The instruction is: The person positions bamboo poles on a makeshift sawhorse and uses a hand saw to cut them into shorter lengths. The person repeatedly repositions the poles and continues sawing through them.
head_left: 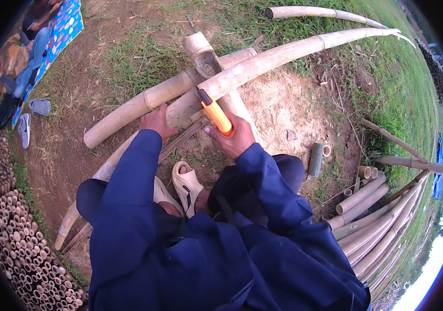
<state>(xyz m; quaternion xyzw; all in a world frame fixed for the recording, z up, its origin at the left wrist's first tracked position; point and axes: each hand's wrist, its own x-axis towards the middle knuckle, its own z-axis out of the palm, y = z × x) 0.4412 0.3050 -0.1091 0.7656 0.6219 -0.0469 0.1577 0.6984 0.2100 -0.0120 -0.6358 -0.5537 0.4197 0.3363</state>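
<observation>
My right hand (236, 136) is closed round the orange handle of a tool (218, 117). The dark far end of this tool lies against a long pale bamboo pole (278, 56); its blade, if any, cannot be made out. At the pole's near end my left hand (155, 123) is closed, thumb on one side and fingers on the other. Behind it a shorter bamboo piece (128, 115) runs slantwise, touching the long pole. A notched upright bamboo post (198, 47) stands beyond, beside where the poles cross.
Cut bamboo lengths (361, 201) lie at the right, near a short green bamboo tube (315, 159). Stacked bamboo tubes (19, 238) fill the lower left. Two grey shoes (39, 107) and a seated person (37, 49) by a blue patterned sheet (66, 31) are at the upper left.
</observation>
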